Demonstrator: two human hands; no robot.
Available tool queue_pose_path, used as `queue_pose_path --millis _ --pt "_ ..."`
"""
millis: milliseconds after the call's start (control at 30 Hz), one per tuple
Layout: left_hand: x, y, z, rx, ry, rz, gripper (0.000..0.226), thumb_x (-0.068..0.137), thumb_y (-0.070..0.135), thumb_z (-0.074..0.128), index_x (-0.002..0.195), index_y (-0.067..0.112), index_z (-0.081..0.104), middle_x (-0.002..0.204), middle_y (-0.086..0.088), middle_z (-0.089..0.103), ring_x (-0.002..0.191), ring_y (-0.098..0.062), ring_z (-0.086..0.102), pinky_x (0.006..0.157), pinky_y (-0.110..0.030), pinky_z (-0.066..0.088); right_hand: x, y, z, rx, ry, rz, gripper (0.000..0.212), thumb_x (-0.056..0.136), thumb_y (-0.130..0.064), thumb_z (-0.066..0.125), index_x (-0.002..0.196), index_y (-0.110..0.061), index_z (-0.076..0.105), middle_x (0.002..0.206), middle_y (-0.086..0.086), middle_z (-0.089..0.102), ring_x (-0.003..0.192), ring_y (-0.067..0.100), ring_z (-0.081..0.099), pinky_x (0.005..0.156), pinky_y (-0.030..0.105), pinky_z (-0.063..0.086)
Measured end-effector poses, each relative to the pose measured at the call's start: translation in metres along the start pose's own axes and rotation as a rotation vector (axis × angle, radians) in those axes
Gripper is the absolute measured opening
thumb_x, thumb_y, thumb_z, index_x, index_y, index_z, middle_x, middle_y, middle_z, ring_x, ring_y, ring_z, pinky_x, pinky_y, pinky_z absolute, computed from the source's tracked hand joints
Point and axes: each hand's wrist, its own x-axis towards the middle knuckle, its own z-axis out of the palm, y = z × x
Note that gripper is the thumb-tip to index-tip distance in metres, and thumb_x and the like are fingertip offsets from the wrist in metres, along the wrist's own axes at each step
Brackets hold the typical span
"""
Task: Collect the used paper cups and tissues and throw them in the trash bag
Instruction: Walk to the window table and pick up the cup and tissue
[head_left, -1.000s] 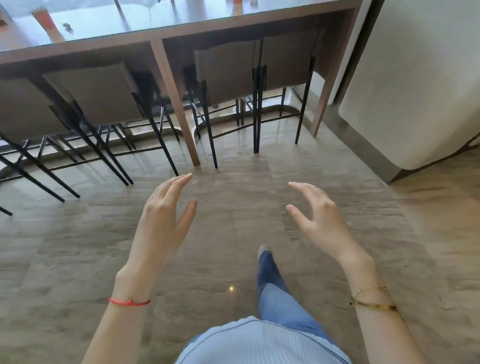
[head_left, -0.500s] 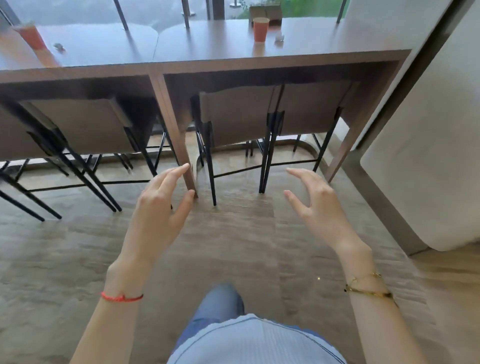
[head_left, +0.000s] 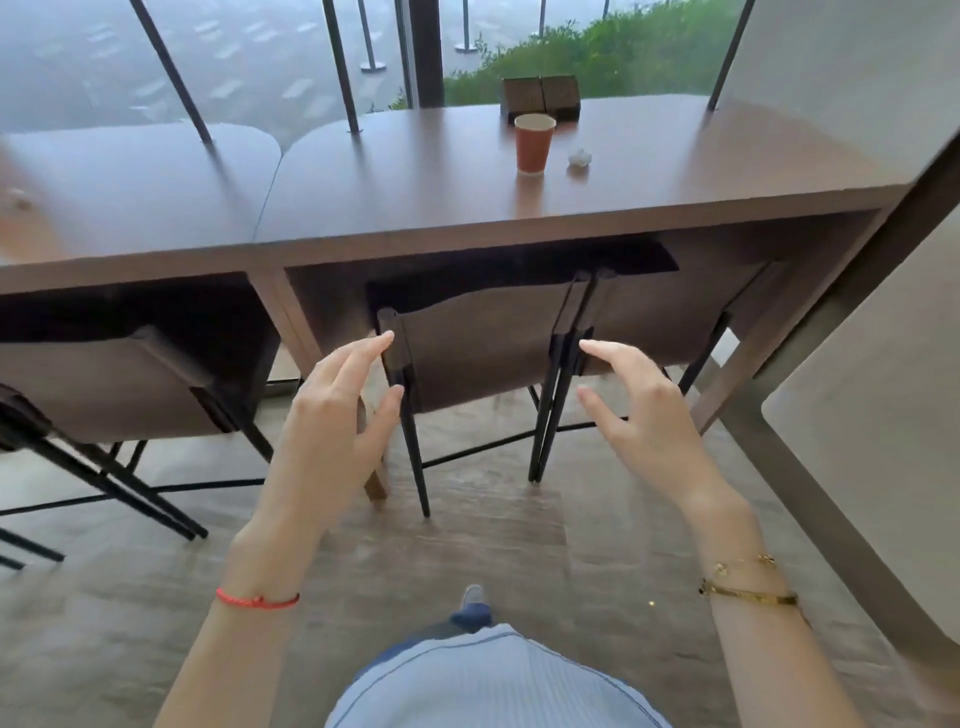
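A red-brown paper cup (head_left: 534, 143) stands upright on the brown counter table (head_left: 415, 197) by the window. A small crumpled white tissue (head_left: 580, 157) lies just right of the cup. My left hand (head_left: 332, 415) and my right hand (head_left: 639, 415) hover in front of me, below the table edge, fingers spread, both holding nothing. They are well short of the cup and tissue. No trash bag is in view.
Brown chairs (head_left: 478, 353) with black legs are tucked under the table. Two dark boxes (head_left: 540, 96) stand behind the cup at the window. A blurred orange shape (head_left: 21, 208) sits at the table's far left. A pale wall panel (head_left: 872, 415) is on the right.
The view has tilted up and moved closer to the table, so the cup and tissue now show fully. Both hands stay open and raised in front of me.
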Motion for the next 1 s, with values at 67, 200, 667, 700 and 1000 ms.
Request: queue_pose_path --millis 67,200,667,700,1000 --pt "0.046 -0.010 0.009 0.008 0.005 0.025 0.049 0.094 0.026 0.057 0.142 0.017 0.046 0.137 -0.001 0.054 0.129 -0.014 0.047 0.109 -0.037 0.040 0.044 0.007 0.002 0.008 0.027 0.008 0.045 0.094 -0.028 0.058 0.137 -0.021 0.047 0.138 -0.008 0.051 0.131 0.004 0.041 0.111 0.027 0.033" --pt "0.129 -0.023 0.026 0.003 -0.031 0.052 0.052 0.095 0.027 0.057 0.144 0.020 0.042 0.139 0.003 0.051 0.130 -0.012 0.045 0.110 -0.032 0.037 0.119 0.022 0.004 0.019 0.064 0.034 0.045 0.094 -0.027 0.057 0.138 -0.021 0.047 0.138 -0.008 0.050 0.131 0.004 0.040 0.112 0.027 0.032" --pt "0.364 -0.032 0.146 0.002 -0.007 0.031 0.066 0.091 0.035 0.063 0.148 0.018 0.034 0.146 0.000 0.045 0.134 -0.016 0.042 0.107 -0.028 0.034 0.352 0.138 -0.006 -0.065 0.121 0.032 0.041 0.092 -0.024 0.060 0.132 -0.015 0.052 0.132 0.000 0.055 0.125 0.016 0.048 0.108 0.031 0.037" --pt "0.379 -0.030 0.157 0.001 -0.005 0.013 0.069 0.090 0.035 0.065 0.149 0.018 0.034 0.146 -0.001 0.045 0.133 -0.017 0.043 0.107 -0.030 0.036 0.370 0.146 -0.008 -0.074 0.122 0.036 0.041 0.092 -0.023 0.060 0.131 -0.015 0.053 0.131 0.001 0.056 0.122 0.018 0.049 0.107 0.032 0.038" --pt "0.481 -0.023 0.242 -0.157 -0.011 -0.199 0.108 0.072 0.041 0.081 0.154 0.016 0.016 0.146 -0.005 0.042 0.130 -0.017 0.044 0.102 -0.030 0.039 0.503 0.217 -0.001 -0.125 -0.012 0.029 0.040 0.090 -0.019 0.063 0.129 -0.014 0.055 0.130 0.003 0.054 0.120 0.023 0.045 0.096 0.021 0.032"
